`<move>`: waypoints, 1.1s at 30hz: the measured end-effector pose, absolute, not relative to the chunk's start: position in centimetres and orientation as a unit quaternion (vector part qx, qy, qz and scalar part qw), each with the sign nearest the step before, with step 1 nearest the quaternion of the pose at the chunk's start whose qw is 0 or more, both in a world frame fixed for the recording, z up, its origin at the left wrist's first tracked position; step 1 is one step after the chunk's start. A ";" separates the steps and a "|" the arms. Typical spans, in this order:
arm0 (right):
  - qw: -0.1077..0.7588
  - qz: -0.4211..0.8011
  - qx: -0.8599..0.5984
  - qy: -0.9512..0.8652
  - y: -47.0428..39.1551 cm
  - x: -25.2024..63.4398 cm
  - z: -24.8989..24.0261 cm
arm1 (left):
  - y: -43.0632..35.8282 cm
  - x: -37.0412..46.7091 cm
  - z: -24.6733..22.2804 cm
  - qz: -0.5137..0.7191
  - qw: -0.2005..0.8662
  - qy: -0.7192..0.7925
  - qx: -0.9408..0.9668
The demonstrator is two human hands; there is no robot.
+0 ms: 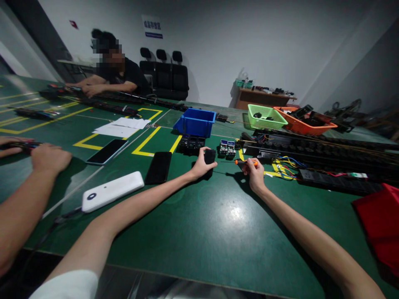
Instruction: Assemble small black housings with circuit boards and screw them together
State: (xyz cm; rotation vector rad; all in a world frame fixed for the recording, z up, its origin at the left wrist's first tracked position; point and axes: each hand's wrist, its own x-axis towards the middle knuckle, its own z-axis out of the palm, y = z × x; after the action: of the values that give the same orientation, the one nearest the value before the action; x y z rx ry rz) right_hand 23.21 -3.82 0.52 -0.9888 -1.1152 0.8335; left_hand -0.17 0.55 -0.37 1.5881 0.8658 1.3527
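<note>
The left hand (202,166) pinches a black block (210,156) between thumb and fingers, over the counter's (199,232) middle, well in from the near edge. The right hand (256,176) grips an orange-and-black screwdriver (239,162), its shaft aimed at the block; whether the tip touches, I can't tell. Work on this block seems unfinished. Farther from that edge stand black units (190,144) and two silvery units (227,148); which are done or left isn't clear.

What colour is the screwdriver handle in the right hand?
The screwdriver handle is orange and black; the head view shows it best.
</note>
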 end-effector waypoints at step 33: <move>0.659 0.384 -0.416 -0.495 -3.8 23.2 0.4 | 0.1 -0.5 0.8 0.522 0.603 0.322 0.511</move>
State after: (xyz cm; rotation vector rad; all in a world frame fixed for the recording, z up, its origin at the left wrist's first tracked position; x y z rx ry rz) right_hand 23.18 -3.80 0.38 -0.9410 -1.1212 0.8698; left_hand -0.48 0.09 0.79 1.1835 0.7458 1.2080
